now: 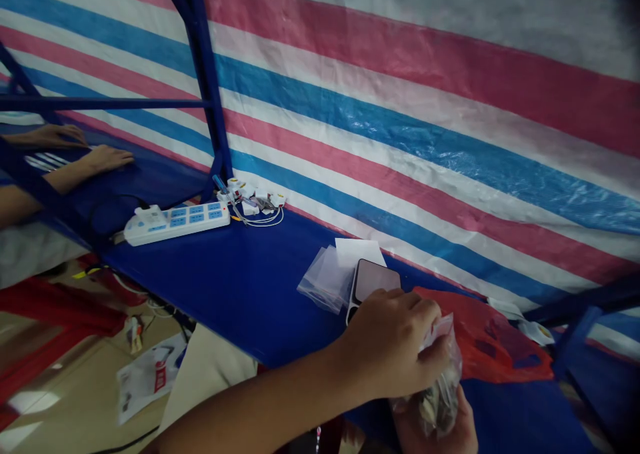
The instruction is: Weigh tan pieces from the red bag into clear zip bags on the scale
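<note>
My left hand (395, 341) has its fingers closed on the upper part of a clear plastic bag (440, 401). Small pale and dark pieces show inside the bag, too blurred to name. Below it, my right hand (465, 427) supports the bag's lower part with curled fingers, partly hidden by the bag. Just beyond my left hand lies a flat white device with a grey top plate (377, 281), partly covered by that hand. Clear zip bags (325, 281) and a white sheet (363, 251) lie beside the device. A crumpled red plastic bag (495, 341) spreads out to the right.
A white power strip (180, 226) and tangled cables with plugs (255, 204) sit on the blue tabletop (240, 274) at left. A blue metal post (207, 81) rises behind them. Another person's hands (105, 159) rest on the neighbouring table. Striped sheeting (400, 141) walls the back.
</note>
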The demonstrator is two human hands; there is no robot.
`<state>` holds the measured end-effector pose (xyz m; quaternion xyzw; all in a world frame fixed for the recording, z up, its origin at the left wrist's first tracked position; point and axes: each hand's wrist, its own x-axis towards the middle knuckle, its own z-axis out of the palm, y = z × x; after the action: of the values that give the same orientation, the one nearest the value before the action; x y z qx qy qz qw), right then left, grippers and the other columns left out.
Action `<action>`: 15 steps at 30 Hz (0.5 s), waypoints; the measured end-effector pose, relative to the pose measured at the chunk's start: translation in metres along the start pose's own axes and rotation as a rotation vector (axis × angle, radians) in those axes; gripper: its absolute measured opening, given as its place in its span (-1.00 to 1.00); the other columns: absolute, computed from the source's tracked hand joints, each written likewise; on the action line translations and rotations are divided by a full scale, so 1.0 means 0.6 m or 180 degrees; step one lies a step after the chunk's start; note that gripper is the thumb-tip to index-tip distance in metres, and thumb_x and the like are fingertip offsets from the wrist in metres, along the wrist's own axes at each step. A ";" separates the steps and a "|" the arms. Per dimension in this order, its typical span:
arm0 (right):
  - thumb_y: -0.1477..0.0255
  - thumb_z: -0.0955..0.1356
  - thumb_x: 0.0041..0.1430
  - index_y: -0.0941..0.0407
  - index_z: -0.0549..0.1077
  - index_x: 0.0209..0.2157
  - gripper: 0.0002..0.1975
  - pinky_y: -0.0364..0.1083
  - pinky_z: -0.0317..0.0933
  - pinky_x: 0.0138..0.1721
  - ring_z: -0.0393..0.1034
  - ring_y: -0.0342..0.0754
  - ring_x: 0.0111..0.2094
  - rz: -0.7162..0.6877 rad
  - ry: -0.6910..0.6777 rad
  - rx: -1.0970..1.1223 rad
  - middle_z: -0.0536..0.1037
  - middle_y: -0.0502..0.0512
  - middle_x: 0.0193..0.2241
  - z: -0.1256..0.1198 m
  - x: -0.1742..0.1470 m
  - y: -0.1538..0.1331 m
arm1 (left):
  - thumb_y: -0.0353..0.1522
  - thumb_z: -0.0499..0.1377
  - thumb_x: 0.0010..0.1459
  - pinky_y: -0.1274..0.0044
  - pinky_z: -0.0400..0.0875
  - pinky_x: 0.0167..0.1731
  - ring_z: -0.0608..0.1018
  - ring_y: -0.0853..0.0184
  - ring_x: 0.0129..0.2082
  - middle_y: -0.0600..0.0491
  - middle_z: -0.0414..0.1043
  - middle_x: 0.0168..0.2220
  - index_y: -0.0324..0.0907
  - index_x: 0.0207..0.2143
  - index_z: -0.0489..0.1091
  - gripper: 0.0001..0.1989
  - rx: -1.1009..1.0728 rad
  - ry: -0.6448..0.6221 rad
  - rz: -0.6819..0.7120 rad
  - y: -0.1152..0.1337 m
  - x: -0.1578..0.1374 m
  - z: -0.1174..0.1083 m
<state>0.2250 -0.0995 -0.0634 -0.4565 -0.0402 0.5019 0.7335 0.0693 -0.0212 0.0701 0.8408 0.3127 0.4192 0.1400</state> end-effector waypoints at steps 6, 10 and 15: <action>0.14 0.37 0.11 -0.08 0.56 -0.05 -0.63 0.12 0.44 -0.22 0.54 0.09 -0.20 0.0289 0.0396 0.0398 0.65 -0.01 -0.20 0.040 -0.024 -0.010 | -0.28 0.11 0.22 0.45 0.37 -0.30 0.54 0.34 -0.36 0.09 0.51 -0.36 -0.16 -0.29 0.34 -0.86 -0.0265 0.0053 0.0025 -0.001 0.003 -0.005; 0.08 0.36 0.11 -0.10 0.54 -0.03 -0.59 0.21 0.42 -0.27 0.54 0.14 -0.27 0.0347 0.0561 0.0269 0.66 0.01 -0.29 0.032 -0.027 -0.018 | -0.28 0.11 0.22 0.47 0.37 -0.28 0.54 0.37 -0.36 0.11 0.50 -0.38 -0.17 -0.30 0.35 -0.86 -0.0399 0.0117 -0.0030 -0.007 0.011 -0.013; 0.02 0.37 0.09 -0.07 0.54 -0.03 -0.54 0.27 0.42 -0.25 0.54 0.18 -0.28 0.0272 0.0287 0.0004 0.65 0.06 -0.32 -0.036 -0.015 -0.047 | -0.28 0.10 0.26 0.48 0.38 -0.24 0.54 0.38 -0.33 0.08 0.51 -0.36 -0.17 -0.31 0.34 -0.85 -0.0535 0.0026 -0.0201 -0.021 0.036 -0.019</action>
<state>0.2513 -0.1222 -0.0525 -0.4794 0.0128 0.5117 0.7128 0.0651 0.0017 0.0838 0.8141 0.3034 0.4428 0.2219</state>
